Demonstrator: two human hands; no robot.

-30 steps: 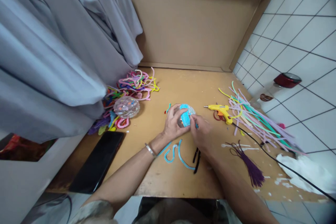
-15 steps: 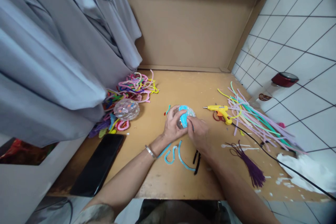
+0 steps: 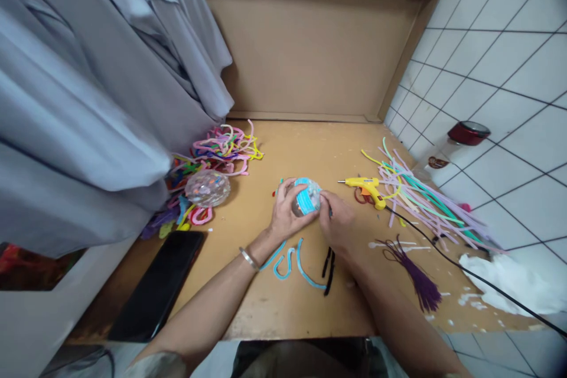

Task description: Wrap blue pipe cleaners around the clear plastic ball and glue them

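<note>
A: Nearest lot on the tabletop (image 3: 301, 322)?
B: One phone (image 3: 159, 283), glossy black slab, at the front edge; a nudge from the left forearm could tip it off. Blue strips (image 3: 309, 281), fuzzy, bent into curves, and black strips (image 3: 330, 277), straight; a dragging wrist could scatter them. Right of these, one purple bundle (image 3: 416, 274), thin strands, tangle-prone if snagged.

A: Next, the hands?
B: Left hand (image 3: 287, 212): grip wrapped round one clear ball (image 3: 306, 196), smooth and rounded, mid-tabletop, with a ribbed blue band (image 3: 305, 203) across it. Smooth walls could let it slip should the hold loosen; too firm a squeeze could dent it or shift the band. Right hand (image 3: 336, 218): fingertips at the ball's right side; whether the grip is closed on anything, I cannot tell, the knuckles being in the way.

A: Beyond them?
B: One glue gun (image 3: 365, 184), yellow plastic, metal nozzle pointing toward the hands. If hot, it could burn a reaching knuckle; a tug on its black cord (image 3: 496, 289) could swing it.

A: Farther items?
B: Second ball (image 3: 207, 188), clear, faceted, colour-flecked, apt to roll if bumped. Behind it, one tangled heap (image 3: 225, 144), multicoloured, fuzzy. Rearmost: cardboard panel (image 3: 305, 47), flat, brown, folded rim.
</note>
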